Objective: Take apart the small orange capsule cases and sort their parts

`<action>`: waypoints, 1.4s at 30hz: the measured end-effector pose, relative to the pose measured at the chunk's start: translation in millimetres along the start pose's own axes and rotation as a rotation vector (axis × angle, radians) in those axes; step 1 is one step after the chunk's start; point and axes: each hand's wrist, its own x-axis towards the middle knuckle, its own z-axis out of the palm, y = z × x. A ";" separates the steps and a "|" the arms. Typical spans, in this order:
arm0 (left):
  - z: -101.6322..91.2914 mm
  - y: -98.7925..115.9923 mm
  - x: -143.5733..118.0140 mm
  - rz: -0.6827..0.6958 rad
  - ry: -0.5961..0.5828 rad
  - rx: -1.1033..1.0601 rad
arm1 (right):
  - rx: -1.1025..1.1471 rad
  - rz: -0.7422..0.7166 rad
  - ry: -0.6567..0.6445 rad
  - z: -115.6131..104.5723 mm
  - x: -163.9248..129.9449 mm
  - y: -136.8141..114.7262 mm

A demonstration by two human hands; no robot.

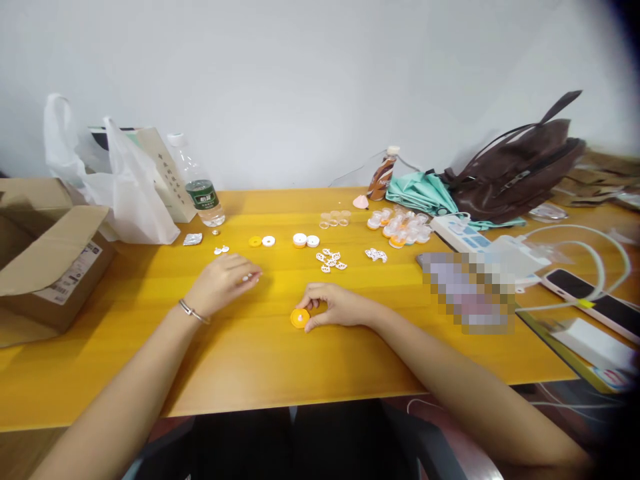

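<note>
My right hand (330,305) pinches a round orange disc (299,319) at its edge, near the middle of the table; a small pale piece sits at the disc's centre. To the left, my left hand (225,283) is closed just above the table, with a small white piece (247,277) showing at its fingertips. Just beyond that hand lie two small white parts (221,250). Farther back are a yellow ring (255,241), a white ring (269,241) and white round caps (306,240). Several white cut-out pieces (330,260) lie beyond my right hand.
Clear rings (335,219) and a pile of clear-and-orange round cases (403,227) are at the back. A cardboard box (55,260), plastic bag (135,193) and water bottle (200,187) stand left. A brown backpack (520,173), power strip (463,233) and phone (595,300) lie right.
</note>
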 end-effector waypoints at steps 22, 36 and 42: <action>10.6 -27.5 -8.0 -0.507 -0.208 -0.186 | -0.133 -0.028 -0.009 -6.0 -4.0 -5.1; 8.4 50.3 15.0 -0.123 -0.206 -0.399 | -0.115 -0.001 -0.016 -14.7 -11.8 -0.8; 27.6 79.4 31.7 0.111 -0.282 -0.362 | -0.116 -0.022 0.004 -14.9 -11.3 0.8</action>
